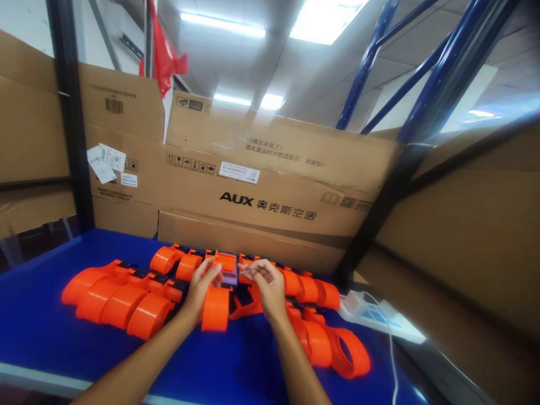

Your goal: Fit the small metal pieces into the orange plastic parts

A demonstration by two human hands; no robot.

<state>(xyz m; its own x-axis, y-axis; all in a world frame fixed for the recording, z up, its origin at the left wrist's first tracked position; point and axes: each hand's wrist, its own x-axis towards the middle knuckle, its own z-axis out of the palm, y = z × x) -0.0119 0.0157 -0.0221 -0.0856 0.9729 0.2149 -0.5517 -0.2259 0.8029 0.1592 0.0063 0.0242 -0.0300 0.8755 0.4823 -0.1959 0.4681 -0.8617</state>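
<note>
My left hand (pixel 205 281) is closed around the edge of an orange plastic part (pixel 225 260), its thumb pressed on the near side. A broad orange loop (pixel 215 310) hangs just below that hand; whether it belongs to the held part I cannot tell. Directly behind the held part is a small dark-edged tray (pixel 230 277) with a pale inside. My right hand (pixel 266 281) pinches a thin metallic rod (pixel 251 270), which points left toward the orange part. The rod's exact kind is too small to make out.
Rows of orange looped parts (pixel 126 306) with dark ends lie on the blue tabletop (pixel 34 315), left and right of my hands. A white power strip (pixel 379 318) with a cable sits at right. Cardboard panels (pixel 194 185) and dark metal posts (pixel 70 112) enclose the table.
</note>
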